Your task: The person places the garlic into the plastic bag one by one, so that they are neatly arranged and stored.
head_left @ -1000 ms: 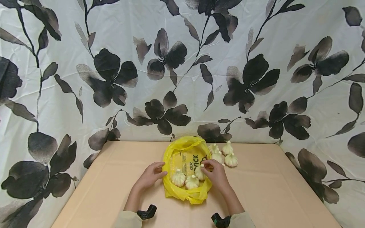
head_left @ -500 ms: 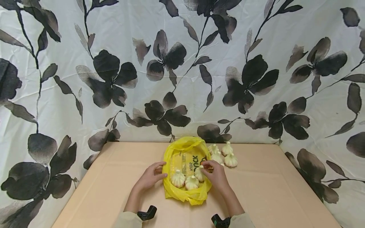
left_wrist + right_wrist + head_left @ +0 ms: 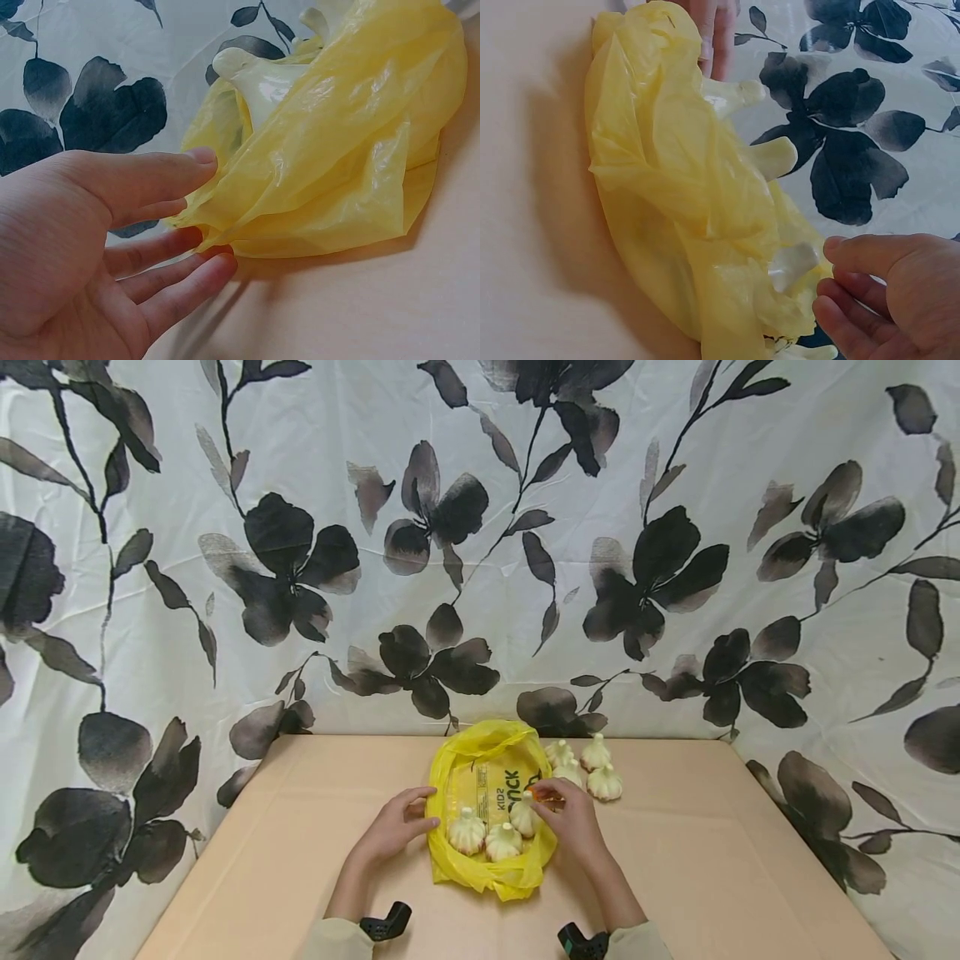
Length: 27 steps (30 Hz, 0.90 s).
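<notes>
A yellow plastic bag (image 3: 487, 881) lies with its mouth spread, dark lettering showing inside. Three garlic bulbs (image 3: 503, 842) sit in its near part. At the bag's left side, my left hand (image 3: 393, 822) touches the rim with thumb and fingertips; the left wrist view shows its fingers (image 3: 187, 296) relaxed against the yellow film. My right hand (image 3: 573, 818) is at the opposite rim, beside the rightmost bulb in the bag. In the right wrist view its thumb (image 3: 866, 253) and loosely bent fingers touch the bag's edge, near a whitish bulb neck (image 3: 793, 266).
Several more garlic bulbs (image 3: 603, 783) stand in a group on the table just behind and right of the bag. The tan tabletop (image 3: 720, 852) reaches back to a white cloth (image 3: 480, 410) with dark flowers. Black devices (image 3: 386, 922) are worn on both wrists.
</notes>
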Motion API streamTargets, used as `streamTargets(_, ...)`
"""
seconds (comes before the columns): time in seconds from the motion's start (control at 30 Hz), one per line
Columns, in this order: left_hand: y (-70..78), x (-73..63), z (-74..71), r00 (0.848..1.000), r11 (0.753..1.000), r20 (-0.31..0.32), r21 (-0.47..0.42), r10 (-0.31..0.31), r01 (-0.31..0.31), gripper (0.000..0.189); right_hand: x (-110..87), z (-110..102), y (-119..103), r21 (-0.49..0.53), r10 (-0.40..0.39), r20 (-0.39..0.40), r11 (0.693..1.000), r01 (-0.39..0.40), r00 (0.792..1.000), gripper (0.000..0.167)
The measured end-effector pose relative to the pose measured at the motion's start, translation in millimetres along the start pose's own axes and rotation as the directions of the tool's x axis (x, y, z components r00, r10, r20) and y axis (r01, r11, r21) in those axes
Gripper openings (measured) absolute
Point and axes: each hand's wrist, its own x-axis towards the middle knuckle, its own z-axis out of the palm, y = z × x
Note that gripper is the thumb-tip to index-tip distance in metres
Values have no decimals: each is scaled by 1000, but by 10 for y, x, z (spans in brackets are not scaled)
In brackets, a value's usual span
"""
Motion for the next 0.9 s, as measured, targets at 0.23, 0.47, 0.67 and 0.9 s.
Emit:
streamTargets(0.23,-13,-5,-1,1000,1000,-6,-4,-5,5,55,13,-64,-1,11,3,0,1000,-3,1000,25)
streamTargets(0.47,8,-7,-4,1000,1000,0,-10,-10,10,56,18,-144,-6,16,9,-29,1000,-9,1000,26)
streamTargets(0.67,15,-8,-10,1000,1000,-2,-12,-9,9,55,25,-185,9,21,0,-43,1000,1,999,26)
streamTargets(0.9,10,-6,-8,1000,1000,-6,-10,-12,12,54,8,-242,4,10,2,-40,1000,-2,999,26)
